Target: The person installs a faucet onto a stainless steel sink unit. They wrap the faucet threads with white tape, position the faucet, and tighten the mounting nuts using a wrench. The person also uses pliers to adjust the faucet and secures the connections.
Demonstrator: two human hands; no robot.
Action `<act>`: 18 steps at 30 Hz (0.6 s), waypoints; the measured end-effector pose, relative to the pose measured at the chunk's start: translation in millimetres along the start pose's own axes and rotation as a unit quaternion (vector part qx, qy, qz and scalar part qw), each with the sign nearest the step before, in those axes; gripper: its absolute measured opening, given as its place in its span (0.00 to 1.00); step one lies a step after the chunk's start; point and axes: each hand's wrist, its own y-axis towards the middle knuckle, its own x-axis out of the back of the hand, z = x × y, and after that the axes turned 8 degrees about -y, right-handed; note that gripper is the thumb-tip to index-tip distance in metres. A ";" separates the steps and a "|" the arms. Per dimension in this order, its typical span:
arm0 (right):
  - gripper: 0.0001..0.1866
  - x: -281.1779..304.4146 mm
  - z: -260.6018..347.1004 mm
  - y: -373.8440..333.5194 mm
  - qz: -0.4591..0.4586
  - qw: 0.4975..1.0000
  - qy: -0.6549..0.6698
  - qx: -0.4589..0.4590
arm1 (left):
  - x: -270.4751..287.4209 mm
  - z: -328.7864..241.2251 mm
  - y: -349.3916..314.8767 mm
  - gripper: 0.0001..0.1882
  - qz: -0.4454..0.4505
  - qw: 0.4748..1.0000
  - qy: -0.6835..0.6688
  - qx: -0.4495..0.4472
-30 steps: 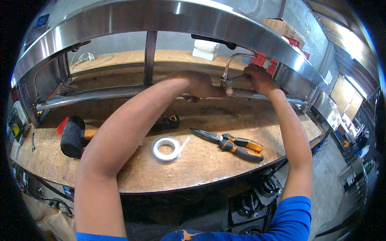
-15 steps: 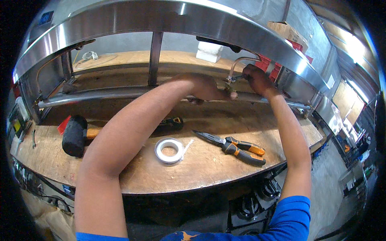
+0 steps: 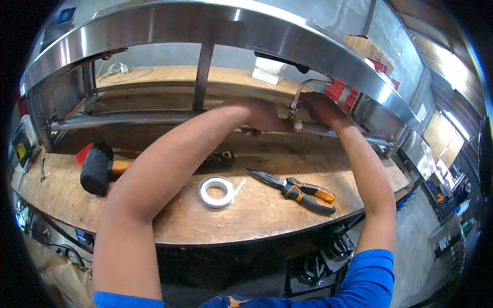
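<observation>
My left hand [image 3: 264,115] is closed round the long metal pipe [image 3: 169,119] under the steel frame. Its fingers curl below the pipe, and the thumb presses beside a small brass valve [image 3: 292,116]. A bent copper tube [image 3: 303,88] comes down into the fitting [image 3: 293,107] above this valve. At that fitting, from the right, my right hand [image 3: 321,108] is closed on a slim metal wrench, now mostly hidden by the fingers. On the wooden board nearer to me lie long-nose pliers [image 3: 298,192], a roll of white tape [image 3: 216,192] and a black-headed mallet [image 3: 97,169], partly behind my left forearm.
The curved stainless steel edge [image 3: 205,25] of the frame hangs over my hands, with an upright post [image 3: 203,77] beneath it. A white block [image 3: 268,70] and red crates [image 3: 343,92] stand behind. A small spanner [image 3: 42,169] lies far left. Black knobs [image 3: 314,268] show below the board.
My right hand has moved left and slightly down, closer to the fitting, so the wrench is now hidden. My left hand keeps its grip. The whole view has shifted a little.
</observation>
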 end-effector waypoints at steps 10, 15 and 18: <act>0.15 40.1 28.0 -33.4 0.092 0.985 -0.109 -0.097 | -4.4 -0.4 -1.8 0.41 -0.058 0.991 0.071 -0.100; 0.13 88.5 98.8 -86.3 0.094 0.973 -0.149 -0.147 | -1.4 -3.9 -12.4 0.42 -0.089 0.990 0.034 -0.109; 0.13 107.3 127.1 -82.4 0.123 0.968 -0.152 -0.155 | 4.8 -13.9 -19.4 0.39 0.001 0.998 -0.029 -0.048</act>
